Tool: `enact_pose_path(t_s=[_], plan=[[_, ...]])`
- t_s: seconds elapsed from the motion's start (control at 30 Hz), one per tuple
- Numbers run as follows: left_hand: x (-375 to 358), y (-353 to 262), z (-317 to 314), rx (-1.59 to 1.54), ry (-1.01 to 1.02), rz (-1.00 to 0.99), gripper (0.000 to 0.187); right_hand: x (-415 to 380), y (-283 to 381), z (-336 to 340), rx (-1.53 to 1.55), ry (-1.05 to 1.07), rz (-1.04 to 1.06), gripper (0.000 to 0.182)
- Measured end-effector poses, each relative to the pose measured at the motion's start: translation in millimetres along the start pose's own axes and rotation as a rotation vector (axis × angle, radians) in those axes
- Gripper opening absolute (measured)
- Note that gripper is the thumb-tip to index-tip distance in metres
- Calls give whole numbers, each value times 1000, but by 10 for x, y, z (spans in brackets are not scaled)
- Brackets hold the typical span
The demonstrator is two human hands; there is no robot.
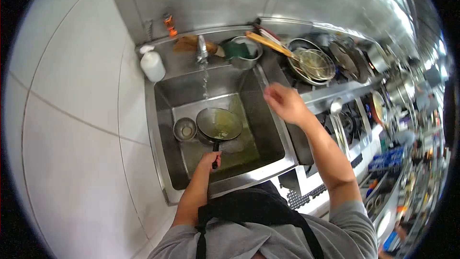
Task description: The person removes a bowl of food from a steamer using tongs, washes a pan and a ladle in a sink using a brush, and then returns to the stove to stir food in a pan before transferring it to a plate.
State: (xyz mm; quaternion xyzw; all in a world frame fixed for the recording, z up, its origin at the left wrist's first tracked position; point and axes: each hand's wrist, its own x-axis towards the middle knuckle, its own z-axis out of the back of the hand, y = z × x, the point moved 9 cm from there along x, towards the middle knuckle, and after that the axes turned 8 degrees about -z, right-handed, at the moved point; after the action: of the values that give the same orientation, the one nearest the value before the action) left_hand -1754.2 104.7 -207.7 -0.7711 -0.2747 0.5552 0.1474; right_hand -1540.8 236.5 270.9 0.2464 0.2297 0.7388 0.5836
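My left hand [210,159] is wrapped round the black handle of a frying pan [215,122]. The pan is tilted inside the steel sink [268,156], with yellowish liquid and small scraps in it. Beside it on the left is a small round metal bowl [185,129]. Another dark pot, partly hidden, lies under the pan. Water runs from the tap [202,50] into the sink, behind the pan. Above the sink's right rim hangs my right hand [286,103], holding nothing visible; its fingers are loosely bent, slightly blurred, with the thumb apart.
A white pump bottle [153,64] stands at the sink's back left corner. Behind the sink sits a metal pot [247,52] with a green cloth. On the stove at right are a pan holding strainers [314,62] and a long metal ladle [338,120].
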Motion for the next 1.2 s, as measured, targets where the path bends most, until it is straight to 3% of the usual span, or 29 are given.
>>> enact_pose_path(t_s=[0.07,0.13,0.17,0.23,0.3,0.33,0.37,0.4,0.47,0.53,0.6,0.67,0.73,0.83,1.0,1.1,1.2], plan=[[-241,82,-68,-168,-90,78,27,708,-90,-414,-65,117,65,24],[-535,-120,-76,216,-98,-57,27,1256,-299,-995,-98,204,119,26],[-707,-167,-66,176,-139,-54,27,1462,-438,-1293,-169,256,90,28],[-1060,-333,-104,527,-124,-79,24,1713,-705,-1903,-226,343,93,30],[-1461,-368,-68,337,-213,-98,22,1916,-1163,-2490,-209,389,12,33],[-1668,-394,-58,182,-263,-126,21,1996,-1534,-2926,-191,422,19,33],[-1844,-497,-101,182,-274,-156,17,2049,-2121,-3372,-254,412,-103,34],[-1945,-508,-95,169,-288,-124,17,1994,-2591,-3732,-324,403,-230,36],[-2146,-765,61,300,-465,-253,20,1389,-3279,-4149,-199,428,-580,51],[-2354,-1166,63,439,-536,-235,21,463,-3543,-4599,-24,800,-914,65],[-2353,-1364,233,588,-605,-235,22,-156,-2714,-4438,-53,1042,-941,71],[-2419,-1677,347,979,-747,-457,23,-627,-2653,-4796,21,1054,-1007,71],[-2486,-1910,308,1009,-777,-517,26,-1013,-2757,-5225,130,1015,-1084,67],[-2531,-2076,426,1122,-815,-414,26,-1001,-2708,-5529,6,965,-845,53],[-2637,-2263,469,1150,-802,-363,22,-196,-2398,-5737,-181,921,-299,32],[-2666,-2263,522,1161,-823,-361,22,520,-2023,-5483,183,596,-83,27],[-2739,-2342,521,1150,-846,-362,24,975,-1894,-5782,200,784,-256,33]])
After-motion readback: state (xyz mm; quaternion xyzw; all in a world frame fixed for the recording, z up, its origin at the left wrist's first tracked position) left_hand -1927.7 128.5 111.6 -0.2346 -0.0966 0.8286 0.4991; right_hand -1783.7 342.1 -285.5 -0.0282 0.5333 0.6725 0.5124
